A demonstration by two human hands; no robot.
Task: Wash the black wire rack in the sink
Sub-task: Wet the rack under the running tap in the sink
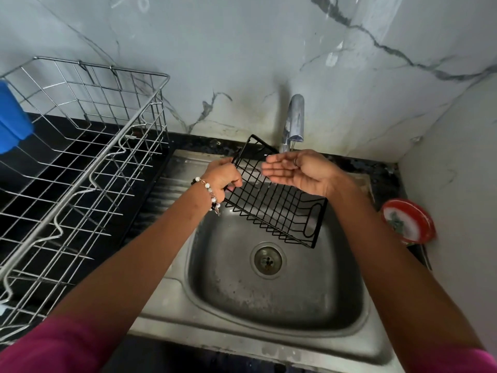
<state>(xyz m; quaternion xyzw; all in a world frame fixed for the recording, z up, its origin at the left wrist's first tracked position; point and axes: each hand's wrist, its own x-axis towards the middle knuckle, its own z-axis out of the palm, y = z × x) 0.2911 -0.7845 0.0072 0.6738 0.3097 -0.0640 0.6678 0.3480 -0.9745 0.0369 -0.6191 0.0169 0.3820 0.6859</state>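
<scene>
The black wire rack [271, 205] hangs tilted over the steel sink [269, 305], its far end raised toward the tap [294, 122]. My left hand [224, 176], with a bead bracelet on the wrist, is shut on the rack's left edge. Cupped palm-up under the tap spout, my right hand [295, 169] hovers above the rack with its fingers apart and holds nothing. A thin trickle of water seems to fall from the spout. The drain [266, 261] lies below the rack's lower end.
A large silver wire dish rack [80, 162] stands on the black counter at the left, with a blue plastic object [12, 117] at its far left. A red round container [408, 224] sits to the right of the sink. Marble walls close the back and the right side.
</scene>
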